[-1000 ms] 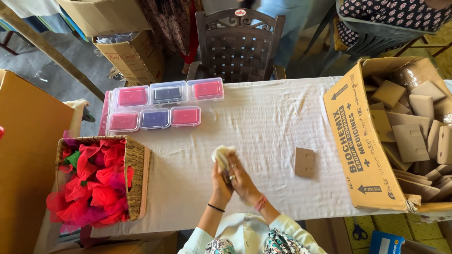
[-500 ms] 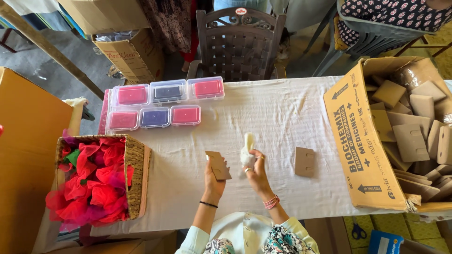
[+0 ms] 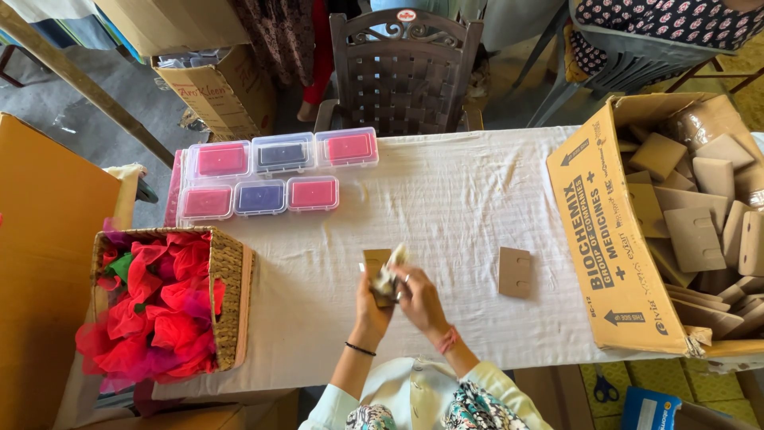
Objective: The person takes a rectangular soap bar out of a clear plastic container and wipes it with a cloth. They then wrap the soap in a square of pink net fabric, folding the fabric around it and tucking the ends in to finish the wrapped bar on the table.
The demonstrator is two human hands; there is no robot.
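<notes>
Half a second ago your hands were apart, the card in your left and the pale bundle lifted in your right; now they have come together over the counter (image 3: pixel 477 191). Your left hand (image 3: pixel 371 299) is clamped on the brown card (image 3: pixel 374 259), holding it upright, and your right hand (image 3: pixel 419 298) presses the bundle (image 3: pixel 390 275) against its face, fingers closed around it.

The card is flat, stiff cardboard with rounded corners; the bundle looks soft and crumpled (I cannot tell what it is made of). A second card (image 3: pixel 515 271) lies flat on the wrinkled white cloth just to your right, untouched. Further right, an open carton (image 3: pixel 605 239) lies on its side, full of the same cards. To your left stands a woven basket (image 3: pixel 231 295) heaped with red and pink ruffled fabric, and beyond it six clear plastic boxes (image 3: pixel 274 171) sit in two rows, with pink and dark inserts.

The cloth between the boxes, the carton and your hands lies bare, so you have room ahead; the counter's near edge is close under your wrists.
</notes>
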